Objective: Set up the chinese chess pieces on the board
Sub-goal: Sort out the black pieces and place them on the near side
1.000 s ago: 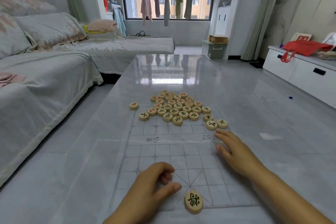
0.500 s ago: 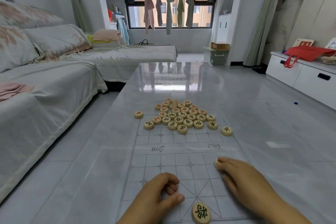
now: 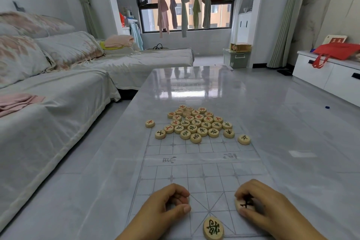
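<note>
One view, from our head: our right hand (image 3: 261,206) has drawn back to the lower right of the frame since half a second ago, and its fingers are now pinched round a black-marked piece (image 3: 244,203) on the board (image 3: 202,171). Our left hand (image 3: 167,206) stays curled at lower centre; we cannot tell whether it holds anything. One big piece (image 3: 213,228) lies at the bottom edge between both hands. The heap of pieces (image 3: 196,122) sits mid-frame on the table (image 3: 282,132).

Glossy table (image 3: 282,122) under board (image 3: 194,171), pieces (image 3: 196,122).
</note>
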The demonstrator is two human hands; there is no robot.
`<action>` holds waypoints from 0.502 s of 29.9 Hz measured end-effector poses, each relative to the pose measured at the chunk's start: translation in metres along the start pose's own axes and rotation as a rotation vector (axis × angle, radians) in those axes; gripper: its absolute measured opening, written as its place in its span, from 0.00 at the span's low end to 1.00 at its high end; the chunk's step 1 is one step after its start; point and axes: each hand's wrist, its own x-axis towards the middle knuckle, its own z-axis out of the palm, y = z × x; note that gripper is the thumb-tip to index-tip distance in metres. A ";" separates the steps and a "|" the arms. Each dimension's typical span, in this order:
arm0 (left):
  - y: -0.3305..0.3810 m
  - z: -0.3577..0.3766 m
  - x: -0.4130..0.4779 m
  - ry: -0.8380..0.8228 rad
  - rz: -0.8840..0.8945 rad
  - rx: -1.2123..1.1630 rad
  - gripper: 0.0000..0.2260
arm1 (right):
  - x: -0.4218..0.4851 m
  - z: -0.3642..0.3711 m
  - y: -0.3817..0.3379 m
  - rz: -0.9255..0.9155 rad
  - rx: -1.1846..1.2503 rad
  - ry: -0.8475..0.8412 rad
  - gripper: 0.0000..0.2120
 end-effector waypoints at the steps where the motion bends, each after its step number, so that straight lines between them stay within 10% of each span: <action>1: 0.000 0.000 0.000 -0.005 -0.002 -0.005 0.13 | -0.001 0.001 0.000 0.007 -0.001 -0.018 0.10; 11: 0.003 -0.005 -0.002 -0.043 -0.059 -0.059 0.13 | -0.004 -0.003 0.004 0.153 -0.022 -0.046 0.29; 15: 0.006 -0.018 0.022 0.197 -0.053 -0.060 0.04 | -0.005 -0.002 0.001 0.144 -0.010 -0.075 0.16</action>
